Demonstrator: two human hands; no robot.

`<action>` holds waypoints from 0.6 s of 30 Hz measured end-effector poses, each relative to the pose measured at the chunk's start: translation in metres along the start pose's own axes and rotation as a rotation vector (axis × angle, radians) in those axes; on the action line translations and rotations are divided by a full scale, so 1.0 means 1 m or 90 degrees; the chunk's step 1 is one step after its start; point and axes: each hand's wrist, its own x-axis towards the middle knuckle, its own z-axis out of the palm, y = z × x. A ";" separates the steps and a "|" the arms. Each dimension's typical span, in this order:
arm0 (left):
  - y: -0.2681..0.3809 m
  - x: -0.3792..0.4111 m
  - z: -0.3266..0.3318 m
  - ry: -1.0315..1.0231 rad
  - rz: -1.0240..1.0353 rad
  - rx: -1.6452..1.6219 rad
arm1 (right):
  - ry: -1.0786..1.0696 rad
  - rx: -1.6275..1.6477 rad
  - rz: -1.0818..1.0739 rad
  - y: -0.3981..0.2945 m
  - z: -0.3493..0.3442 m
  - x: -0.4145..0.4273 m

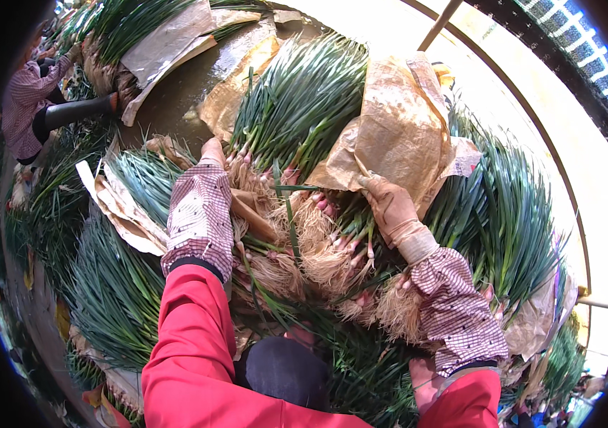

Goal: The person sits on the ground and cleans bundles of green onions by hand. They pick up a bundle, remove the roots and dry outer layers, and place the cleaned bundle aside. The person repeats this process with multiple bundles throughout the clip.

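My gloved right hand (392,208) pinches the lower edge of a crumpled brown paper sheet (403,123), which rises over the right side of a large bunch of green onions (304,96). The bunch's long green leaves point away from me, its pinkish bulbs towards me. At the bunch's left edge is my left hand (214,151), beside another brown paper sheet (240,88); its fingers are hidden, so its grip cannot be seen. Between my forearms lie more bulbs with pale, stringy roots (325,257). Checked sleeve covers wrap both forearms.
More leafy bunches lie at right (502,203) and left (114,289), some with paper around them. A co-worker's checked sleeve (36,85) and dark boot (82,111) are at upper left. Wet ground (175,101) shows beyond my left hand. A thin pole (439,24) stands at the top.
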 end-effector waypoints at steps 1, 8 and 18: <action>0.004 0.000 -0.003 0.041 0.081 0.344 | 0.036 0.129 -0.009 0.001 -0.006 -0.002; 0.016 -0.027 -0.003 0.203 0.261 -0.046 | 0.171 0.113 -0.020 -0.017 -0.032 0.005; 0.088 -0.075 0.021 -0.044 0.443 -0.260 | 0.236 0.480 0.073 -0.041 -0.047 0.049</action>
